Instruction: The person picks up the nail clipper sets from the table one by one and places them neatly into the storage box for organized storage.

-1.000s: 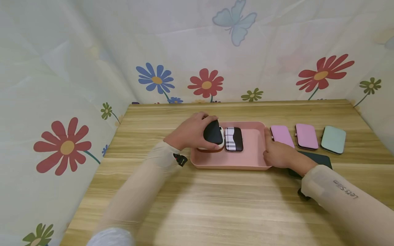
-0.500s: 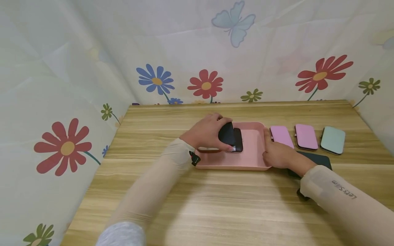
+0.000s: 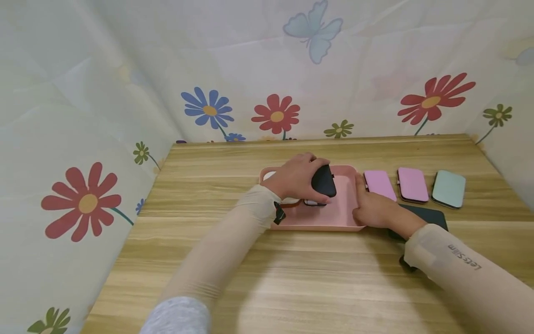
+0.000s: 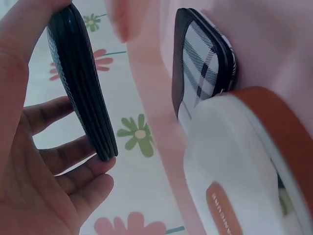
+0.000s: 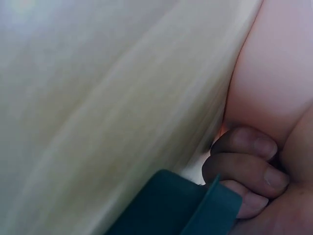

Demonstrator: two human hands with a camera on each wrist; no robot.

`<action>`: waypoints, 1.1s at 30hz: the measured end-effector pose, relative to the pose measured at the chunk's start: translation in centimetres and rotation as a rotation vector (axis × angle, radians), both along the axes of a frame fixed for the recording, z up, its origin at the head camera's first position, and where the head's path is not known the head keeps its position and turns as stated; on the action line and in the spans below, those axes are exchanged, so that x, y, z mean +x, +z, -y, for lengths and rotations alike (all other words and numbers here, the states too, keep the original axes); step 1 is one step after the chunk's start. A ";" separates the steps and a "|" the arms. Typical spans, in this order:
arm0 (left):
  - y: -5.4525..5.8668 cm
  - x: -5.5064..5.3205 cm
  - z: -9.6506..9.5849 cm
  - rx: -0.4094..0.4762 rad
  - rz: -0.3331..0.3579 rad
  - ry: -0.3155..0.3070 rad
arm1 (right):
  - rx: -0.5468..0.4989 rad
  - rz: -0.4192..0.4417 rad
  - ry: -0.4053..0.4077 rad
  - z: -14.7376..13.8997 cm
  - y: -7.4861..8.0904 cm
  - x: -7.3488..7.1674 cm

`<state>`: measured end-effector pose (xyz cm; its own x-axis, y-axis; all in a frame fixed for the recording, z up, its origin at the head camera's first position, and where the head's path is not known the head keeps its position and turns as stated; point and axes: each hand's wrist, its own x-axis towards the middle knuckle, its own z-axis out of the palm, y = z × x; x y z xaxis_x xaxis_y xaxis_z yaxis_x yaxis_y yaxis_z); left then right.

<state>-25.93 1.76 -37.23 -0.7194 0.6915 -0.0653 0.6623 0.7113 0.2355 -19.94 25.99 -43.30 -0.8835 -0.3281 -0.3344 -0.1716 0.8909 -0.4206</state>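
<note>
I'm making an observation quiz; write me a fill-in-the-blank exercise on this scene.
The right hand touches the tray while the ____ hand holds a dark case.
The plaid case and white case lie inside the ____.
____ pink cases lie on the table.
The mint case lies farther ____ than the pink cases.
Missing words: left; tray; two; right.

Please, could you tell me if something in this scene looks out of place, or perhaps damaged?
Nothing appears spilled or damaged. Only the dark green flat item stands out slightly: it lies outside the row formed by two pink cases and a mint case, partly hidden beneath the right hand and wrist.
</note>
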 end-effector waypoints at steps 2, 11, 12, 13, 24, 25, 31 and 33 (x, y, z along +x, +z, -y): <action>-0.3 -0.1 -0.3 -0.002 0.002 -0.003 | -0.004 0.005 -0.004 0.1 0.1 0.0; -1.8 -0.4 -1.9 0.008 0.016 -0.019 | -0.018 0.010 0.011 -0.1 0.3 0.0; -1.8 -0.4 -2.2 0.005 0.014 -0.026 | -0.020 0.019 0.004 -0.1 0.3 0.1; -1.8 -0.4 -2.4 0.000 0.014 -0.030 | -0.023 0.026 -0.005 -0.2 0.3 0.1; -2.4 -0.6 -4.3 -0.090 -0.018 -0.032 | 0.001 0.012 -0.028 0.0 0.0 0.0; -2.4 -0.6 -4.4 -0.101 -0.019 -0.029 | 0.004 0.014 -0.027 0.0 0.0 0.0; -2.5 -0.7 -5.6 -0.186 -0.041 -0.029 | 0.001 0.051 -0.009 -0.3 0.1 -0.1; -2.6 -0.8 -6.0 -0.220 -0.044 -0.027 | 0.002 0.056 -0.005 -0.3 0.2 -0.1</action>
